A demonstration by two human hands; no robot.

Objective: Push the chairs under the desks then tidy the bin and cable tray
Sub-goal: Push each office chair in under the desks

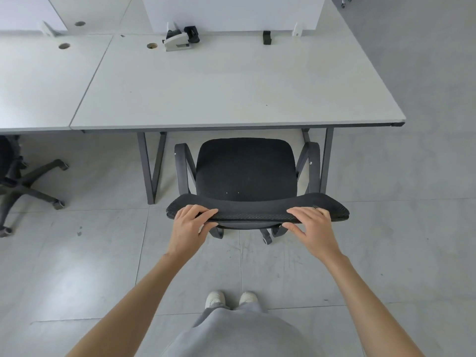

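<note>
A black mesh office chair (246, 168) faces the white desk (231, 86), its seat front just at the desk's near edge and its armrests between the grey desk legs. My left hand (189, 225) grips the top of the backrest at its left end, fingers over the top and thumb underneath. My right hand (310, 225) holds the backrest's right end the same way. Both arms are stretched forward. The chair's wheels show below the backrest.
A second black chair (15, 181) stands at the left, out from the neighbouring desk (38, 81). A grey and black device (180, 38) and a black clip (267, 37) sit at the desk's back edge by a white partition. Grey tiled floor lies to the right.
</note>
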